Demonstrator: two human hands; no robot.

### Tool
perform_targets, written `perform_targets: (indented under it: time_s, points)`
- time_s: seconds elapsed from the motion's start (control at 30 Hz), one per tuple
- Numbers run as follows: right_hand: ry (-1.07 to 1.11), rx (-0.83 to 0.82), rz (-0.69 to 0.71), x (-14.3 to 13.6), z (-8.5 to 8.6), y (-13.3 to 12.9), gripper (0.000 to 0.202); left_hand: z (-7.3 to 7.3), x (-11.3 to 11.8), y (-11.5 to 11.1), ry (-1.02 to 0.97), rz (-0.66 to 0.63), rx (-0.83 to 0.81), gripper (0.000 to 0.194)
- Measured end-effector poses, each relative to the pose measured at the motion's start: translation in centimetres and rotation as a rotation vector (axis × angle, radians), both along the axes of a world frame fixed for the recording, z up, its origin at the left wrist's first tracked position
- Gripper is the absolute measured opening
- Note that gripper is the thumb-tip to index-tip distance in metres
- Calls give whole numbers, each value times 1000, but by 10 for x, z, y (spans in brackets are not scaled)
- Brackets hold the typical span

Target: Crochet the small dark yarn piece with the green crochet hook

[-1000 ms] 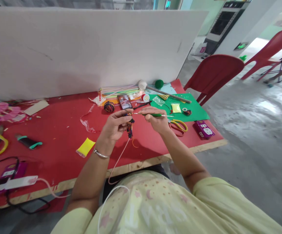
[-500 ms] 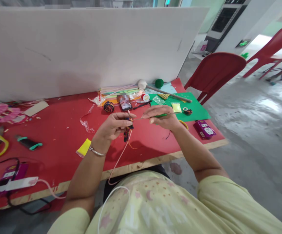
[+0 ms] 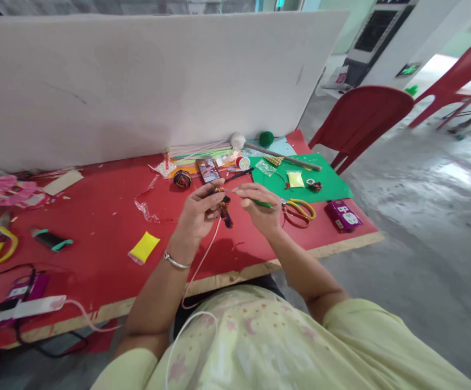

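Between the thumb and fingers of my left hand [image 3: 198,210] is a small crocheted piece [image 3: 226,214] in dark yarn flecked with orange. Its lower end hangs below the fingers. My right hand [image 3: 263,210] grips a crochet hook by its green handle [image 3: 263,203]. The hook's thin shaft points left to the top of the piece; whether the tip sits inside a stitch is too small to tell. Behind my left hand lies a ball of matching multicoloured yarn [image 3: 182,179], with a phone [image 3: 208,170] beside it.
Yellow-and-red scissors [image 3: 301,210] and a purple box [image 3: 343,215] lie right of my hands. A green sheet [image 3: 333,187] carries small packets. To the left are a yellow packet [image 3: 144,247], a black-and-teal tool [image 3: 50,239] and a cable [image 3: 27,276]. A white board [image 3: 137,81] stands behind.
My right hand has moved left and turned, bringing the hook close to the crocheted piece. My left hand has shifted slightly right with the piece. The scissors behind my right wrist are now uncovered.
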State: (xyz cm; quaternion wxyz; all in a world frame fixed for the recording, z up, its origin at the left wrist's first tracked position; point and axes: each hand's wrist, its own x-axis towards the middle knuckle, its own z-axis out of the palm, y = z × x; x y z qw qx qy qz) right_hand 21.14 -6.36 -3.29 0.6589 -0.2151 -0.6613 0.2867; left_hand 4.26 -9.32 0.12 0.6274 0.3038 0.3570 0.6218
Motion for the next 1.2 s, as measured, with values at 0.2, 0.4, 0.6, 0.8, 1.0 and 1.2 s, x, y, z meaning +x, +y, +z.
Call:
perform_targets:
  time_s: [0.2,0.4,0.6,0.8,1.0,1.2]
  points:
    - [2,-47,-53,-5,2,-4,22,-14,6,-2,490,401,279,36]
    - [-14,-56,-44,-6,1,-4,21,-20,1,-2,657,457,345,33]
    - [-42,-91,-43,-6,0,-5,24,-17,5,0,492,437,346,28]
    - [26,-98,-17,-7,3,-7,17,-12,7,-4,308,357,297,21]
    - [96,-284,6,-10,1,-8,27,-11,8,-3,265,387,293,19]
    - [239,-592,108,-17,-5,-7,36,-14,10,0,246,412,269,17]
